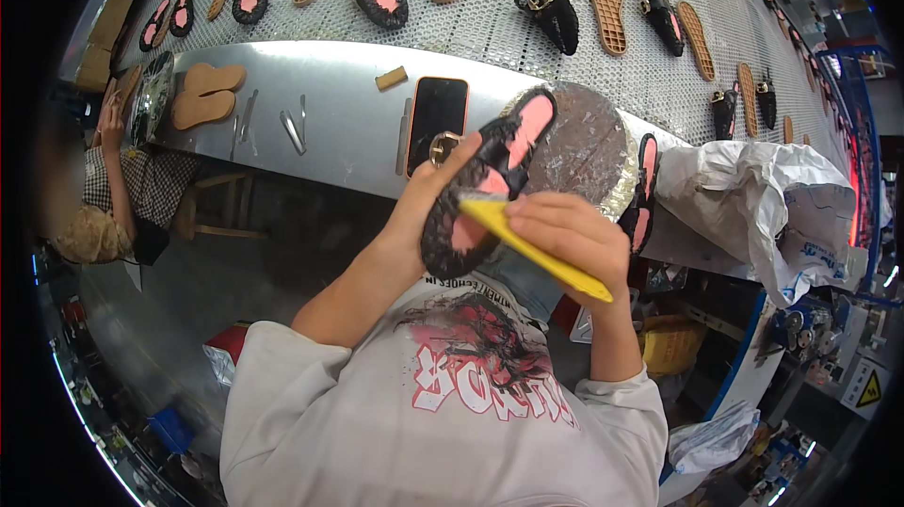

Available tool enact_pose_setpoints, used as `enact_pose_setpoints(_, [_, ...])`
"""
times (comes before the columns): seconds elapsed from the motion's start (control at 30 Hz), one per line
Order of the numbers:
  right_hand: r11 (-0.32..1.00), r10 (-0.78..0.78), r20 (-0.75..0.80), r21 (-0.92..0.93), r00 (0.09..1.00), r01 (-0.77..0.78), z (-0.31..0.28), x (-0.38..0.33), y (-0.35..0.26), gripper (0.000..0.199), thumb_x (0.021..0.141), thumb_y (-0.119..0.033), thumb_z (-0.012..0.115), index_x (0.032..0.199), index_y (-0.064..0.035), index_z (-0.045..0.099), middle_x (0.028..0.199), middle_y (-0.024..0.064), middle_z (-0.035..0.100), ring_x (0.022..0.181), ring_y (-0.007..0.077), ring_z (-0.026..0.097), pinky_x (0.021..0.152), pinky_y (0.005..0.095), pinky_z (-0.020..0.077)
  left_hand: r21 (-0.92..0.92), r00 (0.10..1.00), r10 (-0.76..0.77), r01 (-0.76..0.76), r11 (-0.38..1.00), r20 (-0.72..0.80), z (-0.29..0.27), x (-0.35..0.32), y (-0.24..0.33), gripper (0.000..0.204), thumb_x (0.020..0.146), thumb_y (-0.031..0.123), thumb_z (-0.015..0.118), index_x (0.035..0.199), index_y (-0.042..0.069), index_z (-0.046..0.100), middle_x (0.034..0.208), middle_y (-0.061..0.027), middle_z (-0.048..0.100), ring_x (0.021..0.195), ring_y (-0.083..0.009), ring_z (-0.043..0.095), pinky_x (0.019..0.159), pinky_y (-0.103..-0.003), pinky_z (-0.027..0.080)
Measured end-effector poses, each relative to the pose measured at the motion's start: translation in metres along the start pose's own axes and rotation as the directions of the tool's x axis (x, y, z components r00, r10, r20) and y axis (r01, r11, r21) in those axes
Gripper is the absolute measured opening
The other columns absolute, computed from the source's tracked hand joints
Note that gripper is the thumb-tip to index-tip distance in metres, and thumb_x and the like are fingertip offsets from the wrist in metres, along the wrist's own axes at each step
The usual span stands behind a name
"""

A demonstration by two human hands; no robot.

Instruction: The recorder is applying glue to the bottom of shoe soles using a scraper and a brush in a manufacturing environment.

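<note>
My left hand (426, 204) is wrapped round a black shoe upper (533, 123), bottom side up, with pink patches and a gold buckle at its strap. My right hand (573, 232) grips a brush with a flat yellow handle (551, 267). The brush's pale tip touches the middle of the shoe's underside, above the bench's front edge. Behind the shoe lies a round brown stand (589, 144) with a crumpled, glue-stained rim. Another black and pink shoe upper (646, 189) rests just right of that stand.
A phone (439, 116) lies on the metal bench, left of it slim metal tools (294, 130) and tan soles (205, 107). At right is a crumpled white bag (767, 201). Beyond runs a mesh conveyor (452, 32) carrying shoe uppers and brown soles. Another person's arm (115, 154) shows at left.
</note>
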State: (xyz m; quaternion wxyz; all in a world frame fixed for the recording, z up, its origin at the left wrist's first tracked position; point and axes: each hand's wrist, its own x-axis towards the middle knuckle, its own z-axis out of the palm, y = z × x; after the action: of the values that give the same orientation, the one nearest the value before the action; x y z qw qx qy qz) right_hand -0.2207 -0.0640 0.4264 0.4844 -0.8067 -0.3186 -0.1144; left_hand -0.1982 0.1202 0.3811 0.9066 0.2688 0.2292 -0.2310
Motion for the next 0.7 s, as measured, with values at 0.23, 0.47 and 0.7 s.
enact_pose_setpoints(0.23, [0.943, 0.056, 0.075, 0.323, 0.996, -0.078, 0.001, -0.008, 0.006, 0.019, 0.074, -0.004, 0.074, 0.089, 0.0061, 0.07, 0.089, 0.0162, 0.072, 0.083, 0.0306, 0.07, 0.076, 0.0357, 0.0561, 0.14, 0.998, -0.035, 0.027, 0.99, 0.052, -0.004, 0.007, 0.009, 0.051, 0.094, 0.048, 0.06, 0.11, 0.0, 0.061, 0.088, -0.0207, 0.069, 0.072, -0.0248, 0.07, 0.065, -0.035, 0.059])
enact_pose_setpoints(0.47, [0.985, 0.038, -0.132, 0.172, 0.991, -0.015, 0.013, -0.007, 0.016, 0.015, 0.079, 0.007, 0.068, 0.094, 0.0068, 0.068, 0.089, 0.0151, 0.072, 0.082, 0.0284, 0.07, 0.076, 0.0347, 0.0547, 0.038, 0.975, 0.209, -0.212, 0.976, 0.075, 0.003, 0.014, 0.02, 0.05, 0.094, 0.045, 0.06, 0.113, -0.002, 0.06, 0.088, -0.019, 0.07, 0.074, -0.0261, 0.07, 0.067, -0.035, 0.059])
enact_pose_setpoints(0.7, [0.93, 0.108, 0.087, 0.343, 0.99, -0.131, 0.0, -0.001, 0.018, 0.015, 0.08, 0.003, 0.069, 0.095, 0.0059, 0.07, 0.089, 0.0113, 0.072, 0.077, 0.0177, 0.068, 0.07, 0.0295, 0.0543, 0.115, 0.986, 0.143, -0.152, 0.982, 0.08, 0.004, 0.005, 0.018, 0.047, 0.094, 0.042, 0.062, 0.111, -0.002, 0.061, 0.088, -0.0165, 0.069, 0.073, -0.0254, 0.071, 0.068, -0.034, 0.059])
